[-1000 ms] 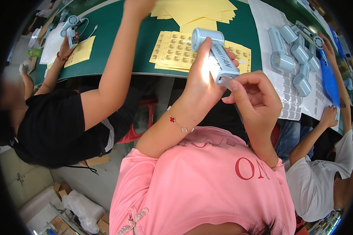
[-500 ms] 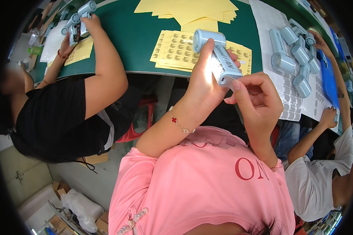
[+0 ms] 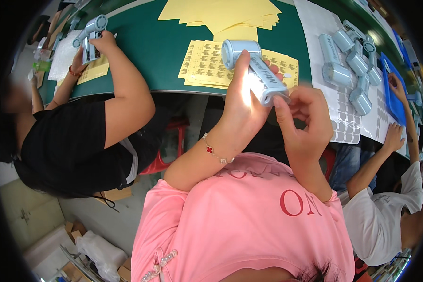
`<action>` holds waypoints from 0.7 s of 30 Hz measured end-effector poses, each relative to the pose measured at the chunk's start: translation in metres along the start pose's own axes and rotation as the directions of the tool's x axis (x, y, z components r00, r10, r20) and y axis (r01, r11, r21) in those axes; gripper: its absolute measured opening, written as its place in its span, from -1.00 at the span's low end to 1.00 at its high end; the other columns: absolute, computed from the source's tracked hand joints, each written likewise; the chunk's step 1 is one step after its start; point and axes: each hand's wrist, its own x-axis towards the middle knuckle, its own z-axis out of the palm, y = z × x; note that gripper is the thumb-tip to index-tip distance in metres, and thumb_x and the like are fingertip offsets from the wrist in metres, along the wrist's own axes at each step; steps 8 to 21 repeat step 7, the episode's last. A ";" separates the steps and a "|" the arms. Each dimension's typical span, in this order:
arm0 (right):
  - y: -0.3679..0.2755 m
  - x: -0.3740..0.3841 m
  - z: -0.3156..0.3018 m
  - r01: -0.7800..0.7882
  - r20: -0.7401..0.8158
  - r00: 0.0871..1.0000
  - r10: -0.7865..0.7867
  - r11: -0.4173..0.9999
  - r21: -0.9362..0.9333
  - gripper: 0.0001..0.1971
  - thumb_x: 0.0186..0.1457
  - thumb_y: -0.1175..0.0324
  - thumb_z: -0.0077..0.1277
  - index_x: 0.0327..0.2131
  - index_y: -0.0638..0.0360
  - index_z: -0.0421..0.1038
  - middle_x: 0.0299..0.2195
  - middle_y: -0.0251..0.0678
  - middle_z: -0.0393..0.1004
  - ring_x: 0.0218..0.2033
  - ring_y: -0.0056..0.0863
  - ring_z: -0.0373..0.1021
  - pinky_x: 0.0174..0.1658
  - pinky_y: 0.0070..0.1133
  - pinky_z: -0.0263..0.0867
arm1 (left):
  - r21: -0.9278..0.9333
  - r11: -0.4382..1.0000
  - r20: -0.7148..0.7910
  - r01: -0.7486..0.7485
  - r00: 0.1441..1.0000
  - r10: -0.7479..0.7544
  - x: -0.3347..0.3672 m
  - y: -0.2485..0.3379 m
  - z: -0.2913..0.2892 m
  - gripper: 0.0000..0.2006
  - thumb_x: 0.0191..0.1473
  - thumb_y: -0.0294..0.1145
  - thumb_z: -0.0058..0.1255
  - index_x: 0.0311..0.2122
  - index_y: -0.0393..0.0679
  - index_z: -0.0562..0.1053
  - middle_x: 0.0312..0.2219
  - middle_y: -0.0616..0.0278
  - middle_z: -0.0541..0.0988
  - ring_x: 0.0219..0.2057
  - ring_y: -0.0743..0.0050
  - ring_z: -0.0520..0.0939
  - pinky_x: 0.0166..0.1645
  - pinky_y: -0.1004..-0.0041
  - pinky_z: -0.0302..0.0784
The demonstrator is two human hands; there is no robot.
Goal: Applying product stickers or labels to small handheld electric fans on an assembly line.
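A light blue handheld fan (image 3: 268, 82) lies slantwise in my left hand (image 3: 242, 101), its round head (image 3: 239, 52) toward the table and its handle end toward my right hand. The left thumb lies along the handle, with the other fingers curled behind it. My right hand (image 3: 308, 117) is closed at the handle's end, thumb and fingertips pinched together. Something thin and see-through appears to be between them, too small to name. Glare whitens part of the handle and my left palm.
Yellow sticker sheets (image 3: 202, 63) lie on the green table (image 3: 141, 47) beyond the fan. Several blue fans (image 3: 359, 63) are piled at right on white sheets, near a blue tray (image 3: 392, 94). A co-worker at left (image 3: 70, 141) handles a fan; another sits at right (image 3: 380, 221).
The fan and both my hands have shifted slightly left and down. My right fingers have moved closer onto the handle's end. At right, the co-worker's far hand has moved off the fan pile toward the tray.
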 end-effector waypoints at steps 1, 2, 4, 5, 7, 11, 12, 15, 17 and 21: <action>-0.008 0.005 -0.002 -0.143 -0.034 0.989 0.143 0.990 0.020 -0.65 -0.23 0.51 0.22 -0.28 0.25 0.37 -0.51 -0.36 0.34 -0.66 -0.72 0.28 -0.60 -0.80 0.24 | 0.006 1.000 -0.031 -0.001 1.000 0.001 0.000 0.001 -0.001 -0.59 0.06 -0.01 -0.13 -0.24 -0.20 0.28 -0.42 0.18 0.39 -0.38 0.33 0.43 -0.26 0.38 0.40; -0.015 0.011 -0.004 -0.281 -0.065 0.957 0.283 0.959 0.045 -0.56 -0.27 0.48 0.25 -0.22 0.22 0.36 -0.51 -0.37 0.34 -0.68 -0.72 0.25 -0.61 -0.80 0.22 | 0.010 1.000 -0.030 0.000 1.000 0.000 0.000 0.003 -0.003 -0.59 0.06 -0.01 -0.13 -0.24 -0.20 0.28 -0.42 0.18 0.39 -0.38 0.33 0.43 -0.26 0.38 0.40; -0.006 0.012 -0.008 -0.348 0.113 0.936 0.332 0.920 0.178 -0.45 -0.26 0.44 0.26 -0.10 0.20 0.32 -0.58 -0.39 0.33 -0.66 -0.76 0.29 -0.61 -0.83 0.21 | 0.013 0.997 0.075 0.079 0.994 -0.080 0.001 0.006 -0.009 -0.56 0.04 0.02 -0.11 -0.23 -0.22 0.28 -0.43 0.19 0.38 -0.41 0.34 0.44 -0.30 0.40 0.41; -0.001 0.009 -0.007 -0.389 0.223 0.915 0.336 0.881 0.270 -0.47 -0.22 0.44 0.24 -0.09 0.19 0.32 -0.60 -0.39 0.34 -0.65 -0.77 0.30 -0.61 -0.84 0.20 | 0.038 0.996 0.130 0.086 0.987 -0.090 0.000 0.008 -0.009 -0.53 0.02 0.03 -0.09 -0.21 -0.23 0.27 -0.43 0.20 0.37 -0.43 0.36 0.45 -0.34 0.41 0.42; 0.013 -0.002 -0.003 -0.407 0.409 0.886 0.218 0.789 0.460 -0.58 -0.04 0.41 0.10 -0.04 0.09 0.32 -0.58 -0.40 0.42 -0.65 -0.72 0.34 -0.55 -0.84 0.27 | 0.102 0.971 0.144 0.214 0.963 -0.228 0.006 0.009 -0.011 -0.48 -0.01 0.06 -0.06 -0.16 -0.23 0.26 -0.42 0.19 0.37 -0.42 0.36 0.44 -0.32 0.41 0.43; 0.013 -0.002 -0.003 -0.407 0.409 0.886 0.218 0.789 0.460 -0.58 -0.04 0.41 0.10 -0.04 0.09 0.32 -0.58 -0.40 0.42 -0.65 -0.72 0.34 -0.55 -0.84 0.27 | 0.102 0.971 0.144 0.214 0.963 -0.228 0.006 0.009 -0.011 -0.48 -0.01 0.06 -0.06 -0.16 -0.23 0.26 -0.42 0.19 0.37 -0.42 0.36 0.44 -0.32 0.41 0.43; 0.013 -0.002 -0.003 -0.407 0.409 0.886 0.218 0.789 0.460 -0.58 -0.04 0.41 0.10 -0.04 0.09 0.32 -0.58 -0.40 0.42 -0.65 -0.72 0.34 -0.55 -0.84 0.27 | 0.102 0.971 0.144 0.214 0.963 -0.228 0.006 0.009 -0.011 -0.48 -0.01 0.06 -0.06 -0.16 -0.23 0.26 -0.42 0.19 0.37 -0.42 0.36 0.44 -0.32 0.41 0.43; 0.013 -0.002 -0.003 -0.407 0.409 0.886 0.218 0.789 0.460 -0.58 -0.04 0.41 0.10 -0.04 0.09 0.32 -0.58 -0.40 0.42 -0.65 -0.72 0.34 -0.55 -0.84 0.27 | 0.102 0.971 0.144 0.214 0.963 -0.228 0.006 0.009 -0.011 -0.48 -0.01 0.06 -0.06 -0.16 -0.23 0.26 -0.42 0.19 0.37 -0.42 0.36 0.44 -0.32 0.41 0.43; 0.013 -0.002 -0.003 -0.407 0.409 0.886 0.218 0.789 0.460 -0.58 -0.04 0.41 0.10 -0.04 0.09 0.32 -0.58 -0.40 0.42 -0.65 -0.72 0.34 -0.55 -0.84 0.27 | 0.102 0.971 0.144 0.214 0.963 -0.228 0.006 0.009 -0.011 -0.48 -0.01 0.06 -0.06 -0.16 -0.23 0.26 -0.42 0.19 0.37 -0.42 0.36 0.44 -0.32 0.41 0.43; 0.013 -0.002 -0.003 -0.407 0.409 0.886 0.218 0.789 0.460 -0.58 -0.04 0.41 0.10 -0.04 0.09 0.32 -0.58 -0.40 0.42 -0.65 -0.72 0.34 -0.55 -0.84 0.27 | 0.102 0.971 0.144 0.214 0.963 -0.228 0.006 0.009 -0.011 -0.48 -0.01 0.06 -0.06 -0.16 -0.23 0.26 -0.42 0.19 0.37 -0.42 0.36 0.44 -0.32 0.41 0.43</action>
